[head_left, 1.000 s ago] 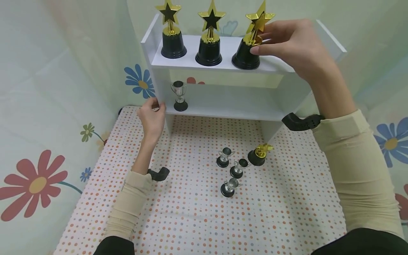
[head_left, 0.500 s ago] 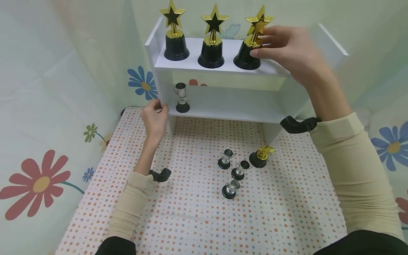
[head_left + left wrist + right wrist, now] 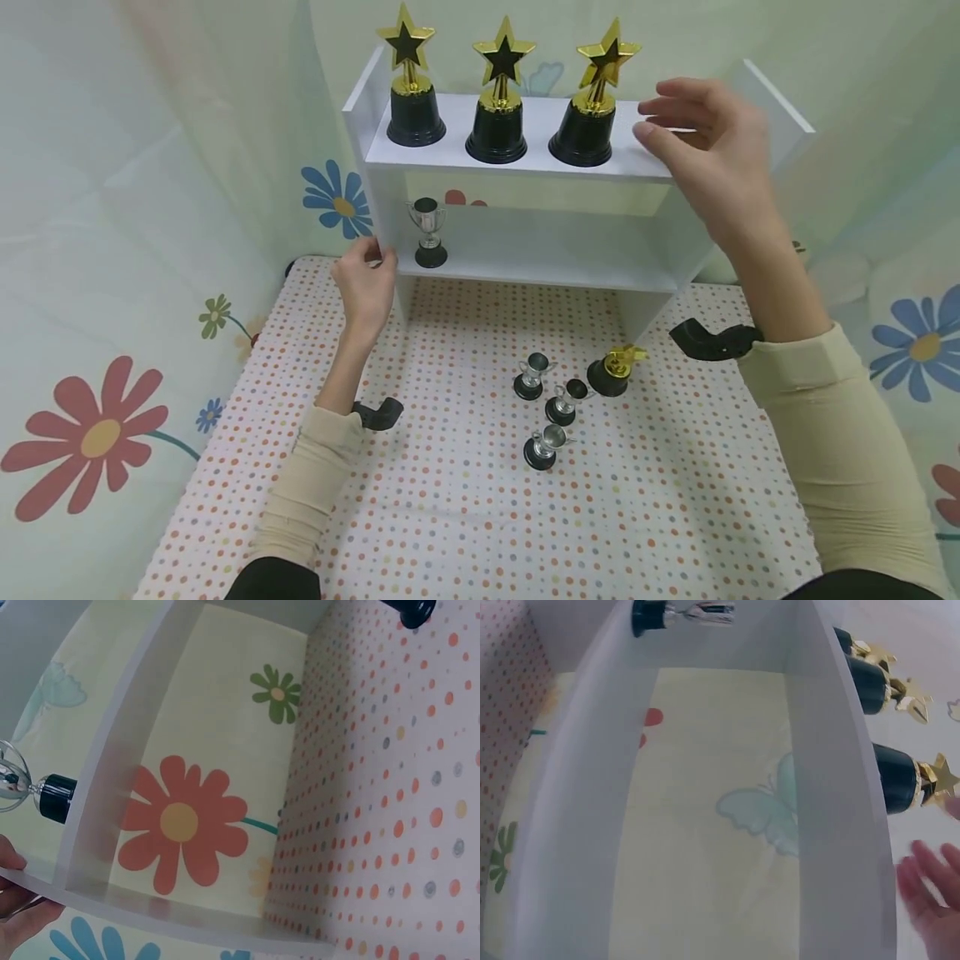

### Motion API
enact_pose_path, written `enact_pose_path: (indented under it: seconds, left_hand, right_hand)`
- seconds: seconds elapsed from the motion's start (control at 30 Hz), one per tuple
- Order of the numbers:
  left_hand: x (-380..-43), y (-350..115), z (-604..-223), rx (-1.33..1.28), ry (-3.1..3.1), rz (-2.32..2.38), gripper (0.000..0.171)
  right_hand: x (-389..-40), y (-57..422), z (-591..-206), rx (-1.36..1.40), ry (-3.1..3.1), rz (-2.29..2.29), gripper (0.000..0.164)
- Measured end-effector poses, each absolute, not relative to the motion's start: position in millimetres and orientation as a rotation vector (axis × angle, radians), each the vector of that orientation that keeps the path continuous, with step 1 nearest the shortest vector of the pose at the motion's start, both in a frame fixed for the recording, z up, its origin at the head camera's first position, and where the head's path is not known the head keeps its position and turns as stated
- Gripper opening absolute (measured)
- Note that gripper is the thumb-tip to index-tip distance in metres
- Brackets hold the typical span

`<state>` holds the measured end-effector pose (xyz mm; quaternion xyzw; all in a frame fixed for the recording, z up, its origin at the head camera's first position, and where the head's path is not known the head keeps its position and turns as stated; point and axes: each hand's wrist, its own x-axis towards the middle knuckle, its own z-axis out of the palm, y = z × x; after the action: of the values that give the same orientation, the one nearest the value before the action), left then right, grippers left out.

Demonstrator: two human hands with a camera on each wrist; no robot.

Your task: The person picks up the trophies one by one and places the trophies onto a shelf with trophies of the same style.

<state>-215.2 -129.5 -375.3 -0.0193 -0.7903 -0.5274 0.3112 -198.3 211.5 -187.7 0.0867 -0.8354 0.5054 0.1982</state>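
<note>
My left hand (image 3: 365,279) grips the left side panel of a white two-tier shelf (image 3: 555,246); in the left wrist view the thumb (image 3: 9,855) lies on one face of the panel and the fingers on the other. Beside the top tier's right part, my right hand (image 3: 708,150) holds nothing, its fingers apart and slightly bent. Just left of it stands a gold star trophy (image 3: 583,129) with a black base, a small gap between them. Two matching star trophies, one in the middle (image 3: 497,129) and one at the left (image 3: 415,117), share that tier.
A silver cup trophy (image 3: 429,237) stands at the left of the lower tier. On the dotted cloth (image 3: 450,500) are three small silver cups (image 3: 545,446) and another gold trophy (image 3: 609,377). Flower-printed curtains (image 3: 97,437) enclose the sides and back.
My right hand has let go of the right-hand star trophy and drawn away to the right. That trophy now stands by itself. The left hand keeps its grip on the panel.
</note>
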Motion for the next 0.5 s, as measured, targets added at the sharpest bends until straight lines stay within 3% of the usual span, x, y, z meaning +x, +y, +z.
enact_pose_path:
  seconds: [0.17,0.5]
  left_hand:
    - [-216.6,-132.6,-371.9,-0.032,-2.086,-1.385,0.017]
    - [-216.5,-137.8,-371.5,-0.015,-2.101,-1.349,0.019]
  right_hand:
    - [-178.7,207.8,-203.3,0.336,-2.016,1.351,0.021]
    - [-134.8,210.6,-242.7,0.411,-1.990,1.311,0.018]
